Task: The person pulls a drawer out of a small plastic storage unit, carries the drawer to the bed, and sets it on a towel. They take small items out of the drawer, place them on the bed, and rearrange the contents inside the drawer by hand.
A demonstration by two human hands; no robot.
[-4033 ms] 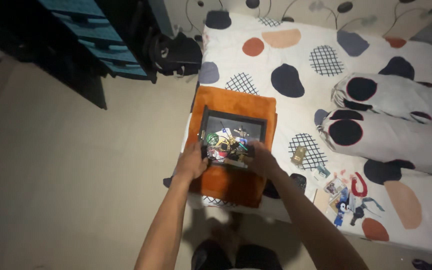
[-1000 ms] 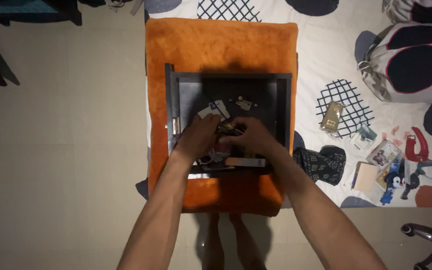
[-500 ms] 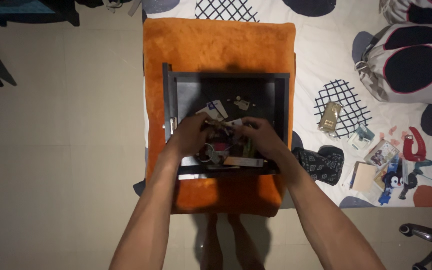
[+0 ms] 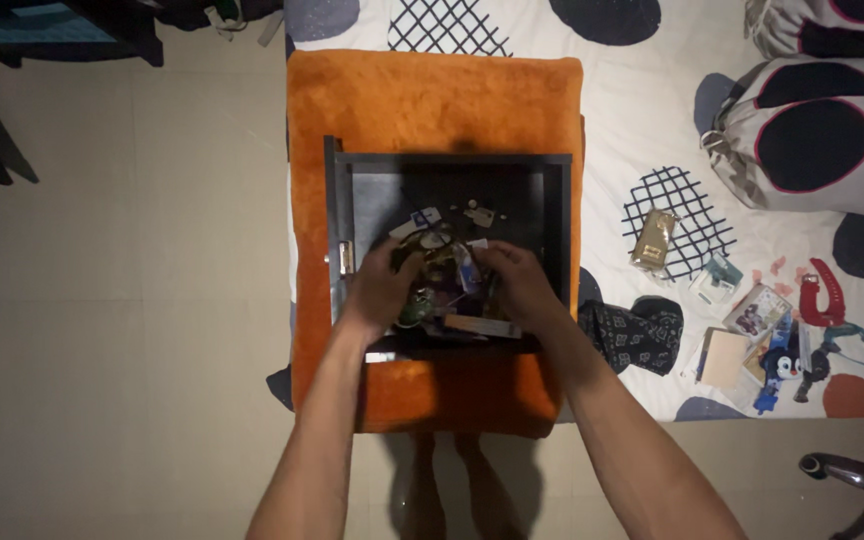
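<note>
A dark, shallow drawer (image 4: 337,200) lies on an orange towel (image 4: 432,95) spread over the edge of a bed. Inside it is a heap of small items (image 4: 442,250): cards, metal bits and a round greenish piece. My left hand (image 4: 380,288) reaches in from the left, its fingers curled around the near side of the heap. Across from it, my right hand (image 4: 519,285) has its fingertips pinched on a small blue and white card. The two hands almost meet over the heap and hide part of it.
The bed has a white sheet (image 4: 632,100) with dark blobs. On it lie a gold packet (image 4: 654,238), a dark patterned cloth (image 4: 637,335), a scatter of small toys and cards (image 4: 762,335) and a spotted pillow (image 4: 822,130). Beige floor (image 4: 122,300) lies left.
Four seconds ago the view was farther back; now I look straight down on the drawer. In the last second both hands have kept shifting within the heap, staying close together.
</note>
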